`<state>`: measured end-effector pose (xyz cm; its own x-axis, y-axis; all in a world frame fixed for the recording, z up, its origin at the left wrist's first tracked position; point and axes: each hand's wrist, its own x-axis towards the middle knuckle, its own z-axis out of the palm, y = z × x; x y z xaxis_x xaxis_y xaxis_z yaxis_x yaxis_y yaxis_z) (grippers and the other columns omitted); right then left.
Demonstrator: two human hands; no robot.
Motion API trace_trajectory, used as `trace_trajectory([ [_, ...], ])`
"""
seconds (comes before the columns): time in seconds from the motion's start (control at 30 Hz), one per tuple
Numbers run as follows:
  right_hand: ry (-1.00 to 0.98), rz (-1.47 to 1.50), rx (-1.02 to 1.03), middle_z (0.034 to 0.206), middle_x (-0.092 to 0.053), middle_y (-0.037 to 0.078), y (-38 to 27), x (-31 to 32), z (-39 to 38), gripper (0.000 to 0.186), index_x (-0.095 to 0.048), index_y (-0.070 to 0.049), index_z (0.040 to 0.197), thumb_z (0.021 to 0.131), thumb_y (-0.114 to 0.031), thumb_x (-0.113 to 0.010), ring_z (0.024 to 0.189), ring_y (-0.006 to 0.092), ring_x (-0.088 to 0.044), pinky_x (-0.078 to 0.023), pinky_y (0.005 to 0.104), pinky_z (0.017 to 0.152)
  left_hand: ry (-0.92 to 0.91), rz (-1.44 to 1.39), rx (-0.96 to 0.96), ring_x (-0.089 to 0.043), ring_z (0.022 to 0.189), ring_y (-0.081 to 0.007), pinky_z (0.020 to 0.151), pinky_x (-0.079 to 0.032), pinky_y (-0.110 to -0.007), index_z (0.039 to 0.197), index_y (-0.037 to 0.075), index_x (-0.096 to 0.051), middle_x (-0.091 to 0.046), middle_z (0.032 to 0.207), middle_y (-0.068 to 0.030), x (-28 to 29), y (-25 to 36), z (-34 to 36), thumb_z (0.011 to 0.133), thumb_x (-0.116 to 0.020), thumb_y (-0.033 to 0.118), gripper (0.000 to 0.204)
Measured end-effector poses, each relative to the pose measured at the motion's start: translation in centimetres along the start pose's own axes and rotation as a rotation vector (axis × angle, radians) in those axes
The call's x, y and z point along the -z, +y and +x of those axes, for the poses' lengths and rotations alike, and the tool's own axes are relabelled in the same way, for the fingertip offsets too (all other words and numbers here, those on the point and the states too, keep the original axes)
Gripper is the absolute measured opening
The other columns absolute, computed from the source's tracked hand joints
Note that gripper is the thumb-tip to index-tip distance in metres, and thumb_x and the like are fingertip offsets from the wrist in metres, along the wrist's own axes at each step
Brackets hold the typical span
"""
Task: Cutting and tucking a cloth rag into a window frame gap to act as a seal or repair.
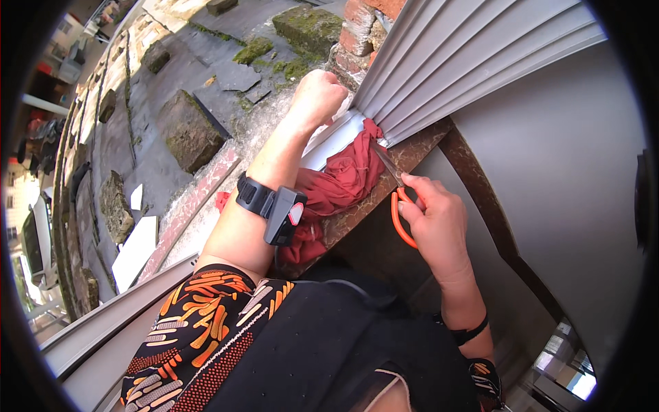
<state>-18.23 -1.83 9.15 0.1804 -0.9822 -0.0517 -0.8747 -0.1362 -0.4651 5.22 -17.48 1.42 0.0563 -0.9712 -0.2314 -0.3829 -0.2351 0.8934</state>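
Note:
My right hand [434, 216] grips long-nosed pliers [398, 180] with orange handles. Their thin metal jaws point up and to the left, with the tip at a crumpled red cloth [343, 180]. The cloth lies bunched along the brown marbled window sill [419, 147]. My left arm reaches across the cloth and out past the window frame. Beyond the frame, my left hand [319, 97] is closed with its fingers curled under, and whatever it may hold is hidden. A dark device is strapped to my left forearm.
A grey ribbed panel [473, 62] stands upright at the right of the opening, beside a brick edge [357, 34]. Outside lies a dark roof with mossy stone blocks [191, 130] and a white broken piece [136, 254]. A smooth grey surface [563, 151] fills the right side.

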Motion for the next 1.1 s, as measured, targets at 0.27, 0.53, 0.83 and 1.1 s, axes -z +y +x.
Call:
trace_trajectory([
  [0.27, 0.061, -0.078, 0.044, 0.101, -0.068, 0.009, 0.5, -0.5, -0.3, 0.049, -0.068, -0.015, 0.122, 0.074, -0.017, -0.078, 0.088, 0.0337, -0.071, -0.058, 0.0458, 0.074, -0.001, 0.042, 0.022, -0.071, 0.054, -0.0261, 0.055, -0.057, -0.039, 0.091, -0.008, -0.074, -0.068, 0.068, -0.018, 0.4, -0.3, 0.1, 0.082, -0.061, 0.01, 0.024],
  [0.53, 0.119, 0.001, 0.023, 0.094, -0.068, 0.008, 1.9, -3.7, 1.2, 0.047, -0.069, -0.013, 0.122, 0.076, -0.005, -0.076, 0.079, 0.0264, -0.068, -0.056, 0.0413, 0.07, 0.013, -0.042, 0.042, -0.065, 0.05, -0.0199, 0.047, -0.052, -0.034, 0.093, -0.006, -0.072, -0.069, 0.07, -0.0139, 0.6, -0.3, 0.1, 0.084, -0.062, 0.012, 0.022],
  [0.83, 0.059, 0.643, 0.22, 0.088, -0.065, 0.002, 0.8, -0.5, -2.4, 0.048, -0.071, -0.003, 0.123, 0.076, 0.004, -0.079, 0.07, 0.0058, -0.058, -0.049, 0.021, 0.064, 0.03, -0.427, 0.137, -0.065, 0.055, -0.0185, 0.05, -0.051, -0.031, 0.102, -0.005, -0.07, -0.072, 0.082, -0.0141, 1.6, -0.3, 0.1, 0.089, -0.064, 0.016, 0.025],
  [1.1, 0.03, 0.02, 0.417, 0.09, -0.069, 0.011, -0.8, -3.7, 0.5, 0.034, -0.072, -0.005, 0.116, 0.082, -0.007, -0.073, 0.074, 0.0263, -0.071, -0.057, 0.0393, 0.066, 0.081, -0.458, 0.129, -0.066, 0.057, -0.0195, 0.054, -0.055, -0.033, 0.107, -0.005, -0.069, -0.072, 0.085, -0.015, 2.2, -0.5, 0.1, 0.088, -0.063, 0.016, 0.029],
])
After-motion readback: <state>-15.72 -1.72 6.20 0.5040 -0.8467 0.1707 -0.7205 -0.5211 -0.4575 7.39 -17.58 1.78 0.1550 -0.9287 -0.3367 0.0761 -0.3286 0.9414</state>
